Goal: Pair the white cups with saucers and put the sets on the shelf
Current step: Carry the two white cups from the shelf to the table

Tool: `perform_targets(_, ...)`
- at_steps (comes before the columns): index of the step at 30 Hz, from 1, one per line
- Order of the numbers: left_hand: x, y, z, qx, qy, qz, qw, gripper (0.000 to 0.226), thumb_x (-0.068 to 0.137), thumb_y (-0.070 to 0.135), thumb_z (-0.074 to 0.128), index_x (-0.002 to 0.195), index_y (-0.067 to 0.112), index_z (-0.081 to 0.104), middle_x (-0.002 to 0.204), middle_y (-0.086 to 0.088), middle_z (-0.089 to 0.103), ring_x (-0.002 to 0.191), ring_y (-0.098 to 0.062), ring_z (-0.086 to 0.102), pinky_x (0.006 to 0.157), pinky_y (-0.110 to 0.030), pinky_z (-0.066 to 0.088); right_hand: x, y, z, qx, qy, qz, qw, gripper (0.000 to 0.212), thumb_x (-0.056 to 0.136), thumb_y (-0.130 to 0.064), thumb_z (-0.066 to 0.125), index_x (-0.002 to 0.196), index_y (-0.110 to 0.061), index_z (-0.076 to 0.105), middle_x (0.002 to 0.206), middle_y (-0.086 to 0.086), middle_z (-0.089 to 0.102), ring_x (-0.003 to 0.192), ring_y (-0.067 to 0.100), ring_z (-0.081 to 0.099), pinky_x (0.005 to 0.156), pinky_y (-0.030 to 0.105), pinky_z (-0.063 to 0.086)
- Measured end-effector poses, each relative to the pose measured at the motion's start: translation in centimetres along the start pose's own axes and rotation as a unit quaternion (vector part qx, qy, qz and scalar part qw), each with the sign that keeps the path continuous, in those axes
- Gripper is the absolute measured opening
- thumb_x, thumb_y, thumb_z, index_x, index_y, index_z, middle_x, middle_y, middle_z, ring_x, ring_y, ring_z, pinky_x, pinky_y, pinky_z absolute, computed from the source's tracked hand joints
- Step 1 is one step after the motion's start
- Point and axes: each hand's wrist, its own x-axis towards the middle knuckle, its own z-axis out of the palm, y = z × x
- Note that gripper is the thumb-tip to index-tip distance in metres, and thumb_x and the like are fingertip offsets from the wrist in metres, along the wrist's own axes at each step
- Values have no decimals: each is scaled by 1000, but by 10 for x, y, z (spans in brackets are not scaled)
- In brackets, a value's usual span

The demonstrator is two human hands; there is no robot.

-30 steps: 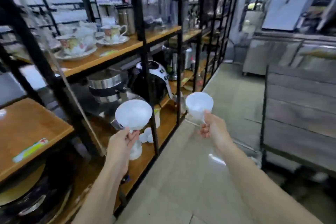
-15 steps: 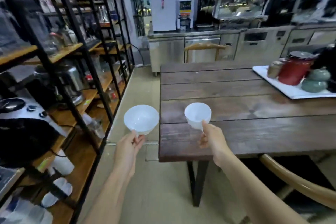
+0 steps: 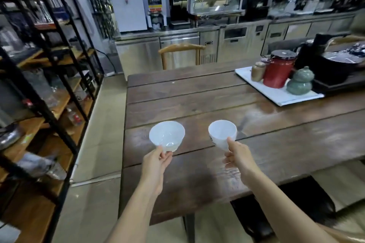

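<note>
My left hand (image 3: 156,161) pinches the lower edge of a wide white cup (image 3: 166,136), shaped like a small bowl. My right hand (image 3: 238,157) holds a narrower white cup (image 3: 222,134) by its lower side. Both cups hang open side up over the near left part of a dark wooden table (image 3: 197,92). No saucer is in sight. The black metal shelf with wooden boards (image 3: 59,92) stands along the left, away from both hands.
A white tray (image 3: 276,92) at the table's far right carries a red canister (image 3: 279,71), a green gourd-shaped jar (image 3: 300,82) and a brown jar. A black pot sits beyond it. A wooden chair (image 3: 180,47) stands behind the table. A steel counter with machines lines the back wall.
The view has swung from the shelf to the table. Both hands, each still holding its cup, have come from beside the shelf to over the table's near left part.
</note>
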Motion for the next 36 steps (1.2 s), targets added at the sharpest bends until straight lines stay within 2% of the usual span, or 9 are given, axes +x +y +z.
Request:
perform_targets(4, 44, 2, 17, 20, -19, -21, 999, 41, 96, 5, 43, 56, 7, 38, 126, -22, 56, 107, -30, 59, 106, -40, 42, 42, -1, 4, -10, 29, 20, 999, 30, 96, -26, 42, 79, -8, 58, 65, 11, 45, 53, 22, 42, 51, 31, 36)
perform_targets(9, 97, 3, 27, 33, -29, -61, 997, 39, 98, 9, 44, 59, 5, 43, 131, -23, 55, 110, -27, 57, 112, -42, 38, 90, -7, 13, -22, 29, 55, 998, 30, 96, -28, 40, 105, -1, 51, 70, 9, 49, 54, 21, 45, 51, 31, 38)
perform_targets(15, 127, -2, 32, 62, -7, -115, 991, 38, 98, 6, 43, 61, 3, 47, 93, -13, 62, 113, -29, 56, 111, -42, 39, 129, -7, 25, -22, 21, 98, 995, 32, 96, -32, 39, 109, -4, 46, 74, 8, 50, 53, 20, 50, 51, 31, 43)
perform_targets(17, 134, -4, 34, 68, 2, -130, 989, 38, 98, 6, 43, 61, 3, 48, 89, -10, 61, 109, -27, 56, 112, -42, 38, 141, -6, 28, -10, 22, 110, 994, 31, 96, -32, 40, 108, -4, 46, 70, 7, 48, 52, 19, 47, 48, 28, 41)
perform_targets(21, 141, -13, 36, 97, 16, -142, 985, 37, 98, 6, 43, 62, 2, 51, 92, -8, 62, 109, -24, 57, 112, -39, 38, 159, 0, 30, 7, 25, 129, 991, 31, 95, -31, 41, 111, -6, 49, 63, 3, 41, 49, 12, 36, 34, 15, 28)
perform_targets(24, 145, -19, 36, 102, 25, -152, 983, 38, 98, 6, 43, 61, 2, 50, 98, -11, 62, 111, -24, 58, 111, -38, 39, 170, 9, 27, -14, 17, 115, 993, 31, 96, -32, 39, 109, -6, 50, 63, 3, 44, 49, 13, 37, 39, 19, 28)
perform_targets(28, 146, -21, 41, 83, 24, -154, 984, 40, 99, 6, 41, 59, 2, 48, 88, -8, 61, 109, -23, 56, 111, -37, 38, 177, 15, 23, -30, 3, 100, 995, 25, 97, -25, 38, 103, -4, 49, 67, 6, 46, 51, 14, 37, 45, 25, 27)
perform_targets(33, 143, -30, 43, 134, 39, -150, 979, 37, 99, 18, 43, 65, 5, 51, 103, -8, 62, 116, -24, 57, 111, -41, 39, 180, 27, 13, -35, -29, 109, 993, 26, 98, -26, 37, 105, -4, 48, 83, 12, 56, 53, 15, 42, 47, 26, 28)
perform_targets(36, 140, -34, 42, 163, 27, -159, 973, 37, 99, 26, 41, 69, 7, 50, 113, -11, 63, 110, -23, 60, 107, -40, 43, 179, 33, 7, -58, -44, 108, 991, 31, 98, -31, 38, 105, -4, 52, 95, 17, 61, 52, 17, 47, 45, 26, 31)
